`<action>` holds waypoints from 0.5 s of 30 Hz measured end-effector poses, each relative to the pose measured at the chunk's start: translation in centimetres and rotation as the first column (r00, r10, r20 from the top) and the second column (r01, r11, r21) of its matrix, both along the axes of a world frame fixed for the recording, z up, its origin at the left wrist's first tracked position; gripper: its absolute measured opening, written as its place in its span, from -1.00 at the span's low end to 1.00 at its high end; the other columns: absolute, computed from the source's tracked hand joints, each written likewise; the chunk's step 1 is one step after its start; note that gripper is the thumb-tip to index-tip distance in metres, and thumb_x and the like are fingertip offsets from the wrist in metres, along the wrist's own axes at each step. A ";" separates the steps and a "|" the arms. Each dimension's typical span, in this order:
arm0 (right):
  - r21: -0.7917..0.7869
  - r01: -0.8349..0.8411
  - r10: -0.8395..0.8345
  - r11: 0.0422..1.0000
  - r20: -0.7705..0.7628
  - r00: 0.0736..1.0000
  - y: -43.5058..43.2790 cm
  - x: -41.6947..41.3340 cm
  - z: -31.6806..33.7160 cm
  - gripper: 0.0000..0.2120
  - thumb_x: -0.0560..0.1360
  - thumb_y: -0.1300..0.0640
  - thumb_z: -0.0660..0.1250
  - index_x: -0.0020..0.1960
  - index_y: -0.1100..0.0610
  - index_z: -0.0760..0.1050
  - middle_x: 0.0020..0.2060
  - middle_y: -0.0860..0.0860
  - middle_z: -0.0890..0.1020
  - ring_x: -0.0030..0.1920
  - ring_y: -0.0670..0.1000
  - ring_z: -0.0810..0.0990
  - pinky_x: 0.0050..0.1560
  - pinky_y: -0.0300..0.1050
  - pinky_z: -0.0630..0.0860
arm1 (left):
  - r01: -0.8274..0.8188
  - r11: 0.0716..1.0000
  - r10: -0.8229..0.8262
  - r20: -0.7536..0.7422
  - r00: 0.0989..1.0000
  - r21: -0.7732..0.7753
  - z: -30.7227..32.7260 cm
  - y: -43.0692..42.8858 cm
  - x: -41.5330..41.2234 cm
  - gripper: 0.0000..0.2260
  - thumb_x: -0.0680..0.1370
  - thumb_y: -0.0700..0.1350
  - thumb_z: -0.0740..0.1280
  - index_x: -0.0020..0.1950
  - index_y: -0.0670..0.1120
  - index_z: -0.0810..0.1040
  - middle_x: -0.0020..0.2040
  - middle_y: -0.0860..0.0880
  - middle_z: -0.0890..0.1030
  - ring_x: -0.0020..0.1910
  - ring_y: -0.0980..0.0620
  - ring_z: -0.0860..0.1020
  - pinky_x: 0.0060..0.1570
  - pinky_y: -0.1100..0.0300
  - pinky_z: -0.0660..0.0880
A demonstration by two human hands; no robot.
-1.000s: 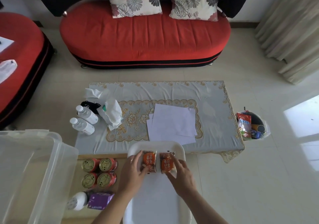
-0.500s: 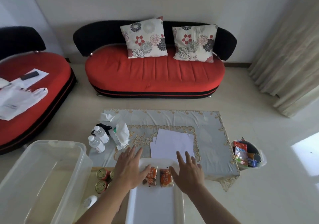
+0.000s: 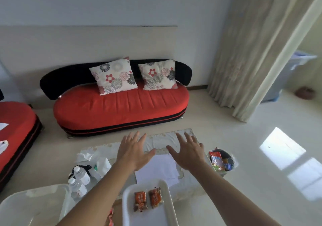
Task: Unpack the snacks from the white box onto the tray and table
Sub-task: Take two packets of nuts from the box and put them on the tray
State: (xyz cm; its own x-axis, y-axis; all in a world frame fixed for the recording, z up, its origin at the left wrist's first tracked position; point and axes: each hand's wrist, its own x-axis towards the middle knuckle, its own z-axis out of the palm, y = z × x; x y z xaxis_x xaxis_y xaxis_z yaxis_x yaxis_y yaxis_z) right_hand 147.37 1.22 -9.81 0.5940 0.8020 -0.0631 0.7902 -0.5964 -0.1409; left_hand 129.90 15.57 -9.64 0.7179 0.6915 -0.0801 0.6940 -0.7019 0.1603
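Fingers on both hands are straight and splayed wide, gripping nothing. The left hand and the right hand are held out side by side, palms down and backs to the camera, thumbs pointing in toward each other with a gap between them. Both arms reach forward from the bottom of the view, nearly straight, so the hands hang over the far part of the cloth-covered table and beyond the sheets of paper; whether they touch the cloth cannot be told from this angle. As for the job, two orange snack packets lie flat next to each other at the far end of the white tray, between the forearms and well short of the hands. The white box stands at lower left, beside the left forearm. The part of its inside that shows looks bare, though much of it is cut off by the frame edge. So the unpacking seems largely done, perhaps finished; the empty, raised hands read more like a pause or a close than a reach for another item. Two water bottles stand between box and table, and a bin holding wrappers sits by the table's right end.
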 end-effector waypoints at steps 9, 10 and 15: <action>0.075 0.308 -0.309 0.948 0.004 0.951 -9.3 0.4 5.9 -0.25 0.55 -0.46 0.00 0.59 -0.06 0.17 0.62 0.05 0.16 0.59 0.18 0.14 0.47 0.31 0.22 | 0.254 0.966 -0.254 -0.008 0.967 0.052 6.2 -3.8 5.2 -0.21 0.56 0.46 0.03 0.68 0.05 0.07 0.66 -0.04 0.15 0.63 -0.10 0.10 0.59 -0.08 0.06; 0.076 0.349 -0.350 0.934 0.003 0.937 -10.8 0.5 6.1 -0.27 0.55 -0.45 0.02 0.56 -0.04 0.21 0.61 0.05 0.19 0.57 0.18 0.18 0.45 0.29 0.25 | 0.289 0.956 -0.290 -0.001 0.957 0.051 6.4 -5.1 6.1 -0.22 0.56 0.44 0.05 0.68 0.04 0.09 0.66 -0.04 0.16 0.63 -0.09 0.12 0.58 -0.07 0.08; 0.100 0.546 -0.548 0.832 -0.006 0.836 -20.8 0.8 6.8 -0.34 0.56 -0.41 0.08 0.48 -0.01 0.34 0.51 0.07 0.35 0.48 0.17 0.32 0.37 0.21 0.32 | 0.498 0.866 -0.499 0.039 0.866 0.044 6.5 -13.4 11.1 -0.22 0.55 0.45 0.04 0.67 0.04 0.13 0.64 -0.03 0.21 0.61 -0.08 0.17 0.57 -0.05 0.11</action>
